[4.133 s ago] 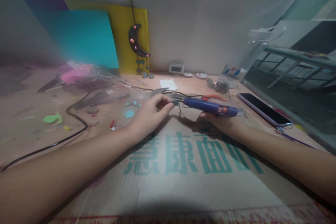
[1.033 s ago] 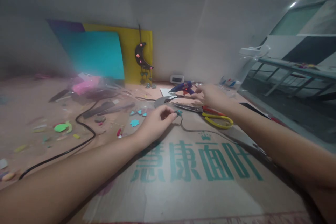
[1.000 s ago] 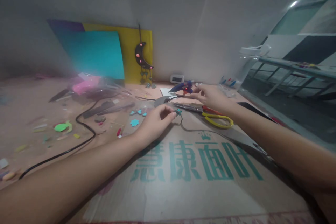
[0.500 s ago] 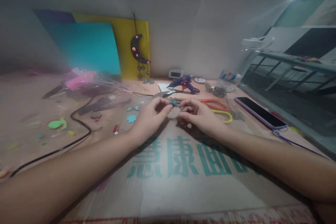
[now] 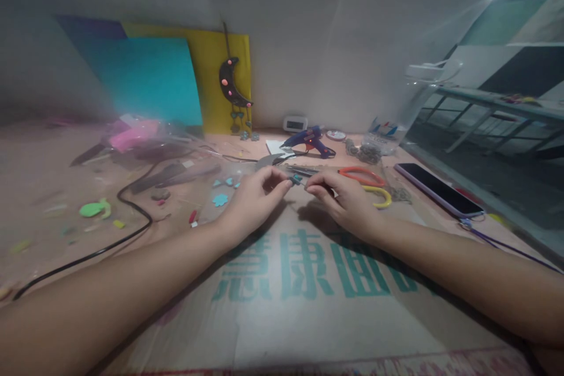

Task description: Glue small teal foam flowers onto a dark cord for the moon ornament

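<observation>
Between my hands is a small dark teal piece [image 5: 296, 179], too small to make out clearly. My left hand [image 5: 259, 197] pinches it between thumb and forefinger. From its right side runs a thin cord or wire, and my right hand [image 5: 341, 194] pinches the far end. Just behind my fingers lie scissors with one orange handle [image 5: 361, 175] and one yellow handle [image 5: 379, 195]; their blades point left behind the teal piece. Beside my left hand are a light-blue flower shape [image 5: 220, 200] and small light-blue cut-outs [image 5: 228, 181].
Farther back are a blue glue gun [image 5: 308, 140], a white digital timer [image 5: 295, 124] and grey cord [image 5: 365, 151]. A phone [image 5: 438, 189] lies at right. A dark moon ornament [image 5: 231, 83] hangs against a yellow sheet [image 5: 211, 70]. A black cable [image 5: 143, 205] crosses the left side.
My right hand has drawn slightly right, its fingers closing tighter on the thin strand. The gap between my hands is wider, and the teal piece shows more. My left hand has barely moved.
</observation>
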Tool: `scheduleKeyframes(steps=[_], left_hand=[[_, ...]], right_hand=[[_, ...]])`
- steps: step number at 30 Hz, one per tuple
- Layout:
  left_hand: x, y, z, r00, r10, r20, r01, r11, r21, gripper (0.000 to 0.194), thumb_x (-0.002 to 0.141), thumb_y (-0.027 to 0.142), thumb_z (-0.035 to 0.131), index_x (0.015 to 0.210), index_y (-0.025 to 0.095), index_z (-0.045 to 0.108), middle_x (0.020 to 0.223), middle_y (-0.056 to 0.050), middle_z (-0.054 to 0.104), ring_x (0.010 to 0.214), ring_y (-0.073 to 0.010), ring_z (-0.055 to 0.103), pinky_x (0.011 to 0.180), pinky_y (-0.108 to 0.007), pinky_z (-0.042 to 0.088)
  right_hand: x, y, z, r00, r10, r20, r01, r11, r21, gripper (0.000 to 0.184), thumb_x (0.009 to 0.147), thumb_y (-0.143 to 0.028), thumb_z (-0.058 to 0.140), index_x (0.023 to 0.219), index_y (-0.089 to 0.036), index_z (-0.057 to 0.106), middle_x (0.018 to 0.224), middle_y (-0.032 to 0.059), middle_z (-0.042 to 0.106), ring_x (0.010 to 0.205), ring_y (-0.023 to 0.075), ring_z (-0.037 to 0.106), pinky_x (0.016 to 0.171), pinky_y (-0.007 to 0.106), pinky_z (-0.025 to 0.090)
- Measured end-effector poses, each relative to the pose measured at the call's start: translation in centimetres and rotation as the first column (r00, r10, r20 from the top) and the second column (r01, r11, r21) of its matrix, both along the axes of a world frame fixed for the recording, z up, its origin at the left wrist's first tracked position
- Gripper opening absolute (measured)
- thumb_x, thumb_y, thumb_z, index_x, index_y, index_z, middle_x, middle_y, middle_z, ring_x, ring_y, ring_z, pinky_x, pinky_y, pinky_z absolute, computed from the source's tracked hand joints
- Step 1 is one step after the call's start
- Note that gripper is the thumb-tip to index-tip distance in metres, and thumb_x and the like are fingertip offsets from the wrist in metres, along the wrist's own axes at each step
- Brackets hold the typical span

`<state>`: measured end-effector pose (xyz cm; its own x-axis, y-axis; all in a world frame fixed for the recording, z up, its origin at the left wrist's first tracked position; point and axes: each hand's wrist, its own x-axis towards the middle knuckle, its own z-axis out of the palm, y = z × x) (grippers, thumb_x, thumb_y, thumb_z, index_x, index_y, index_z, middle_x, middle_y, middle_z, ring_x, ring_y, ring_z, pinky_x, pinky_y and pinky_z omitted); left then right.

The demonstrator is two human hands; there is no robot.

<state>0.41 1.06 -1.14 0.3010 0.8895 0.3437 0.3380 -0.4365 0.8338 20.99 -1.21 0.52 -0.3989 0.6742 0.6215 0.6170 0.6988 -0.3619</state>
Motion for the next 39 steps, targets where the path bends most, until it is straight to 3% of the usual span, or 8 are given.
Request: scheduleKeyframes(steps=[5,9,14,17,20,26,32,39], left_hand=[[0.1,0.0,0.0,1.000,-0.020,0.001,0.020,1.000,0.004,0.018,0.090,0.037,0.056,0.091,0.019,0.060,0.087,-0.001,0.064,0.082,-0.0162,0.059,0.075,-0.029,0.043],[0.2,-0.1,0.3,1.000,-0.021,-0.004,0.021,1.000,-0.008,0.017,0.090,0.036,0.057,0.090,0.018,0.060,0.086,0.000,0.064,0.082,-0.0158,0.058,0.074,-0.028,0.043],[0.3,-0.4,0.6,0.998,-0.052,-0.023,0.052,0.999,-0.005,0.016,0.090,0.033,0.057,0.088,0.018,0.060,0.085,0.000,0.063,0.079,-0.0145,0.057,0.073,-0.027,0.042],[0.3,-0.4,0.6,0.995,-0.085,-0.049,0.085,0.996,0.004,0.015,0.090,0.032,0.057,0.087,0.017,0.061,0.084,0.000,0.064,0.079,-0.0141,0.058,0.071,-0.026,0.043],[0.3,-0.3,0.5,0.994,-0.093,-0.058,0.093,0.996,0.006,0.017,0.090,0.034,0.057,0.086,0.018,0.061,0.083,0.000,0.065,0.078,-0.0144,0.058,0.072,-0.026,0.043],[0.4,-0.1,0.1,0.989,-0.150,-0.007,0.150,0.987,-0.054,0.017,0.088,0.034,0.058,0.087,0.017,0.061,0.086,-0.002,0.067,0.078,-0.0148,0.060,0.072,-0.027,0.046],[0.3,-0.2,0.0,0.977,-0.214,0.005,0.214,0.972,-0.096,0.022,0.088,0.035,0.058,0.098,0.017,0.066,0.089,-0.004,0.070,0.077,-0.0155,0.063,0.069,-0.026,0.047],[0.3,-0.3,0.2,0.974,-0.227,0.023,0.228,0.966,-0.122,0.025,0.089,0.039,0.058,0.093,0.017,0.068,0.084,-0.004,0.071,0.074,-0.0154,0.063,0.064,-0.025,0.048]], right_hand=[[0.1,0.4,-0.5,0.999,-0.030,0.044,0.026,0.995,0.099,0.017,0.087,-0.023,0.067,0.102,-0.017,0.061,0.070,-0.0014,0.057,0.059,0.0114,0.050,0.056,0.024,0.042],[0.1,0.5,-0.4,0.999,-0.021,0.036,0.014,0.986,0.165,0.004,0.092,-0.023,0.061,0.093,-0.019,0.063,0.079,0.0026,0.066,0.061,0.0118,0.053,0.057,0.025,0.042],[0.3,0.5,-0.1,0.998,-0.021,0.061,0.011,0.988,0.156,0.013,0.094,-0.027,0.058,0.084,-0.019,0.062,0.074,0.0027,0.065,0.063,0.0137,0.054,0.058,0.027,0.041],[0.4,0.4,-0.2,0.998,-0.048,0.040,0.045,0.996,0.071,0.017,0.094,-0.032,0.057,0.082,-0.020,0.058,0.068,0.0001,0.062,0.058,0.0126,0.052,0.055,0.026,0.038],[0.2,0.1,-0.3,0.998,-0.067,-0.010,0.066,0.993,-0.095,0.021,0.095,-0.032,0.054,0.077,-0.021,0.052,0.060,-0.0036,0.056,0.051,0.0109,0.049,0.051,0.024,0.036],[-0.4,-0.2,-0.2,0.984,-0.002,-0.177,-0.057,0.942,-0.330,0.025,0.098,-0.033,0.047,0.076,-0.021,0.048,0.059,-0.0042,0.058,0.050,0.0100,0.054,0.052,0.023,0.041],[-0.7,-0.4,-0.2,0.974,0.015,-0.226,-0.108,0.909,-0.402,0.023,0.097,-0.035,0.049,0.077,-0.021,0.048,0.058,-0.0040,0.060,0.048,0.0103,0.055,0.048,0.022,0.042],[-0.7,-0.5,-0.2,0.975,-0.002,-0.223,-0.095,0.901,-0.423,0.022,0.097,-0.033,0.048,0.078,-0.022,0.048,0.056,-0.0042,0.058,0.047,0.0111,0.055,0.046,0.022,0.042]])
